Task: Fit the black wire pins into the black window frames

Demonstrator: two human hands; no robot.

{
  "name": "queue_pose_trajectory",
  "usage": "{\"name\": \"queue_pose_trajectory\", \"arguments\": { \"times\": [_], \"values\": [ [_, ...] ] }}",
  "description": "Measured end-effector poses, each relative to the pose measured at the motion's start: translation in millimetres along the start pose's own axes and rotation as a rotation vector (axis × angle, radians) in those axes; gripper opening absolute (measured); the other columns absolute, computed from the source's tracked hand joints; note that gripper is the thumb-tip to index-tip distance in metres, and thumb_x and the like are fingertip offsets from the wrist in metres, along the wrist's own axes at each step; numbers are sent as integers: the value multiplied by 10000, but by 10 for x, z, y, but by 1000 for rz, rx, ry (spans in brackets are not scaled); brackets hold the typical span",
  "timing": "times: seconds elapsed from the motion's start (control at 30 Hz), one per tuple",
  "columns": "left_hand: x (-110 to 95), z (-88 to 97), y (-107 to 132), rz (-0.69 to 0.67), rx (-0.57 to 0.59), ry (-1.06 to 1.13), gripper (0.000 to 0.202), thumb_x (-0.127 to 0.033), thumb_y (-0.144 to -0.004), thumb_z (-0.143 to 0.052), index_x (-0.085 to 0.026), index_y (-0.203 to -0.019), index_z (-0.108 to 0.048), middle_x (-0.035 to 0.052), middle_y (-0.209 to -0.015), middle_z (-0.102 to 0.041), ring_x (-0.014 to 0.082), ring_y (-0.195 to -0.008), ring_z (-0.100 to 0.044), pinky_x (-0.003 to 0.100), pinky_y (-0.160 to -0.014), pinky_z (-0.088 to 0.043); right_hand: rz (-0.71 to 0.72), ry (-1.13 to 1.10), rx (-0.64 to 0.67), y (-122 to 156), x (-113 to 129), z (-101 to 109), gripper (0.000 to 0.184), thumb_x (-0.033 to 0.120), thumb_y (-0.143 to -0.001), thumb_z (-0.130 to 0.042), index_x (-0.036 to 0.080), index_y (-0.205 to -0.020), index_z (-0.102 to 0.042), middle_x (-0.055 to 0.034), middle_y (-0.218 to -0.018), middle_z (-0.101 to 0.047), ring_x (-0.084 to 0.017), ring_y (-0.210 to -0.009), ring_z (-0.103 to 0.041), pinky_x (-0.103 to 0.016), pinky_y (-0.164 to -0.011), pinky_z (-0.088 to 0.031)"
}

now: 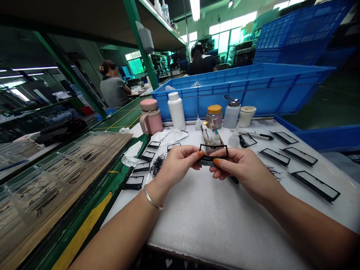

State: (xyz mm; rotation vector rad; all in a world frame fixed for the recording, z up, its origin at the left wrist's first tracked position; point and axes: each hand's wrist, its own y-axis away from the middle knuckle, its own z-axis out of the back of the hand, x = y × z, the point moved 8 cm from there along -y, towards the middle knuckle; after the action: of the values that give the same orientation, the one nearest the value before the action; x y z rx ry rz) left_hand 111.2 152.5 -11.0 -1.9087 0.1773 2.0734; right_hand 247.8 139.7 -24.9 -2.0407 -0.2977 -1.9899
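Observation:
Both hands meet above the white foam mat (213,221) and hold one small black rectangular frame (213,151) between them. My left hand (177,163), with a silver bracelet on the wrist, pinches the frame's left end. My right hand (242,168) pinches its right end from below, and a dark thin tool sticks out under that hand. Orange nail tips touch the frame's lower edge. A pile of thin black pins (157,165) lies just left of my left hand.
Several more black frames lie left (135,182) and right (315,185) on the mat. Behind stand a pink mug (151,117), white bottle (176,111), jar (214,115), pump dispenser (232,111), cup (246,116) and blue crate (253,90). Clear trays (56,176) fill the left bench. Two people sit beyond.

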Motion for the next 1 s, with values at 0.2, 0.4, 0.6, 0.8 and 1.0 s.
{"name": "queue_pose_trajectory", "arguments": {
  "times": [0.2, 0.4, 0.6, 0.8, 1.0],
  "values": [
    [-80, -5, 11, -86, -26, -60, 213, -272, -864, -625, -87, -772, -678, 10, -613, -587, 70, -558, -527, 142, -536, -451, 25, -6, -9, 13, 28, 7, 145, 232, -860, -651, 124, -945, -698, -70, -749, -705, -155, -646, -675, -183, -560, -525],
    [-81, -22, 27, -113, -39, -83, 197, -242, -874, -604, -77, -809, -687, 23, -654, -613, 73, -580, -544, 144, -551, -473, 58, 2, -37, 21, 44, 36, 114, 205, -825, -653, 125, -887, -706, -60, -705, -696, -154, -615, -666, -180, -542, -522],
    [-91, -30, 34, -123, -53, -110, 192, -231, -880, -595, -78, -812, -690, 28, -678, -624, 78, -599, -563, 147, -565, -490, 87, 30, -71, 37, 82, 35, 123, 176, -803, -645, 122, -886, -717, -51, -669, -686, -161, -606, -666, -189, -544, -524],
    [-61, -4, 17, -145, -68, -100, 178, -239, -880, -610, -97, -813, -693, 17, -682, -632, 78, -597, -571, 152, -564, -500, 74, 1, -20, 21, 80, 34, 137, 230, -856, -671, 138, -946, -717, -58, -740, -703, -158, -646, -675, -183, -561, -526],
    [-409, 111, 214, -564, -214, -406, 102, -169, -884, -633, -160, -914, -730, 20, -847, -717, 109, -744, -655, 190, -679, -546, 154, 24, 30, 6, 192, 47, 229, 299, -854, -737, 177, -1047, -728, -70, -914, -717, -185, -765, -695, -192, -595, -540]
  ]
}}
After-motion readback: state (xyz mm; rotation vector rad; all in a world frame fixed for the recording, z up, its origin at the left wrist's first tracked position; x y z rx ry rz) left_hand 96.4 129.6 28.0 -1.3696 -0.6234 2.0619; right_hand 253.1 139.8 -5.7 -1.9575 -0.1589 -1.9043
